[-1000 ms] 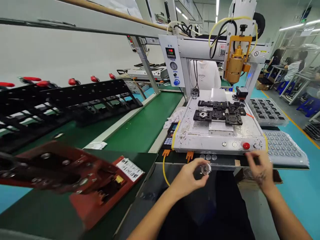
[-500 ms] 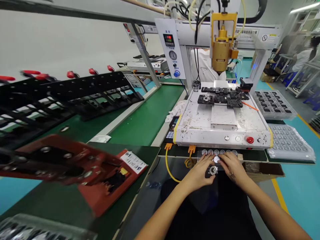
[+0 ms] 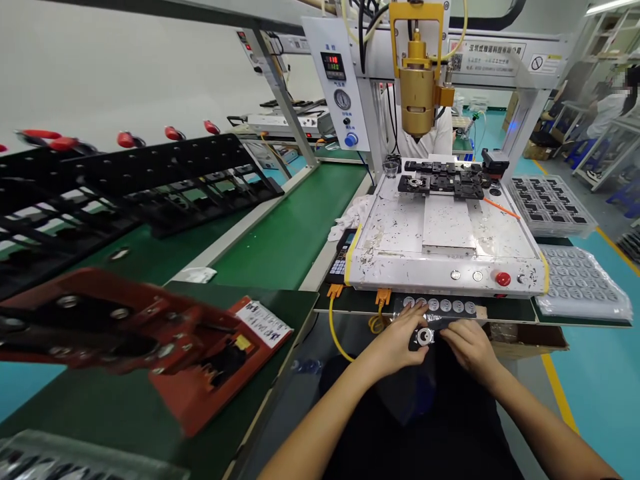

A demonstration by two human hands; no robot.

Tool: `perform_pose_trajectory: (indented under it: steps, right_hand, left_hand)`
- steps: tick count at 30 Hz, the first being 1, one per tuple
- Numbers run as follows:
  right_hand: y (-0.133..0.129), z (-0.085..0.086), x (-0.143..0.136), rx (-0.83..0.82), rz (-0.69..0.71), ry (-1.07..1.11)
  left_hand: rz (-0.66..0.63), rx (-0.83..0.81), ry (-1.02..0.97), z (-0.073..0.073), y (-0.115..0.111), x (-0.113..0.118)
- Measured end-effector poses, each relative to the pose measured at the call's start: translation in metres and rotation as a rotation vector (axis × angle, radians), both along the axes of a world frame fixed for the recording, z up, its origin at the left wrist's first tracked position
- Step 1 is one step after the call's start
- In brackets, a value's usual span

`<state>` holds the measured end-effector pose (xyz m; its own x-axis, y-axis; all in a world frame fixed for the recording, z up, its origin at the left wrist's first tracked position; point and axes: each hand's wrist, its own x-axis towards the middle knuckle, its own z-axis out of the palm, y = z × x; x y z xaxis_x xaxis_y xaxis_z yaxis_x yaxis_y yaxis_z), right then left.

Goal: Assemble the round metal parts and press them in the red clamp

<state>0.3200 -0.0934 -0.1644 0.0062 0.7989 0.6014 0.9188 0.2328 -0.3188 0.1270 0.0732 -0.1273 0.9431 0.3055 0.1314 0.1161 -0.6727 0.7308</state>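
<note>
My left hand (image 3: 400, 340) grips a small black part with a round silver ring (image 3: 425, 337), held low in front of the bench edge. Close to its right side is my right hand (image 3: 467, 343), its thumb and forefinger drawn together at the part's edge. Whatever lies between those right fingertips is too small to make out. Just beyond the hands, a dark strip with a row of round pale stickers (image 3: 447, 305) lies along the bench edge, and my left fingers reach over its left end.
A white bench machine (image 3: 390, 267) stands ahead, black fixtures (image 3: 440, 179) on its bed beneath a brass head (image 3: 417, 100). At right are a tray of black parts (image 3: 553, 207) and a bagged sticker stack (image 3: 583, 280). A red press (image 3: 200, 360) occupies the left bench. Someone sits behind the machine.
My right hand has moved from the sticker strip to the right edge of the black part. The pale disc seen by its fingertips no longer shows there. The view has shifted slightly.
</note>
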Motion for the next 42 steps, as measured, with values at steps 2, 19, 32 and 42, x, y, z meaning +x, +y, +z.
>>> perform_pose_trajectory:
  steps: [2, 19, 32, 42]
  right_hand:
    - [-0.011, 0.011, 0.001, -0.005, -0.095, 0.106]
    - [-0.008, 0.103, -0.017, -0.314, -0.189, 1.271]
    - [-0.013, 0.105, -0.029, -0.544, 0.016, 1.363]
    - [-0.024, 0.106, -0.028, -0.603, 0.071, 1.392]
  left_hand:
    - [0.070, 0.033, -0.043, -0.005, -0.001, 0.010]
    - [0.354, -0.830, -0.227, 0.044, -0.045, -0.012]
    - [0.424, -1.366, -0.339, 0.079, -0.070, -0.040]
    - [0.387, -1.370, -0.351, 0.081, -0.075, -0.047]
